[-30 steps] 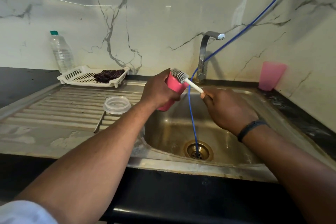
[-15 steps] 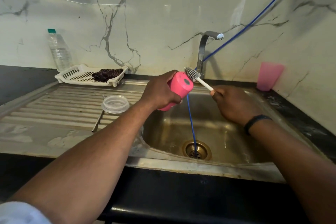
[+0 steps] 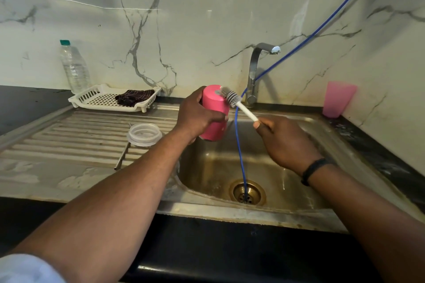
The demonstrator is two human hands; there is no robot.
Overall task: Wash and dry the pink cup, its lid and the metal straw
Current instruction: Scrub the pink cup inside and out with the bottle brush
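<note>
Glossy pink plastic cup (image 3: pixel 215 114) gripped upside down by left hand (image 3: pixel 197 115) above steel sink basin (image 3: pixel 296 195), white-handled bristle brush (image 3: pixel 238 104) clasped by right hand (image 3: pixel 284 142), pressed to cup base, no legible writing

From my remote station I count two pink cups: one pink cup (image 3: pixel 215 114) gripped over the basin, a second pink cup (image 3: pixel 338 101) standing on the counter at right. One bottle brush (image 3: pixel 239 104), one clear lid (image 3: pixel 144 134), one metal straw (image 3: pixel 122 156). Two hands, the left hand (image 3: pixel 197 114) and the right hand (image 3: pixel 285 142). One water bottle (image 3: pixel 74 68), one white tray (image 3: pixel 96 99) with one dark cloth (image 3: pixel 134 97), one tap (image 3: pixel 255 71), one blue hose (image 3: pixel 239 145), one sink (image 3: pixel 207 167).
</note>
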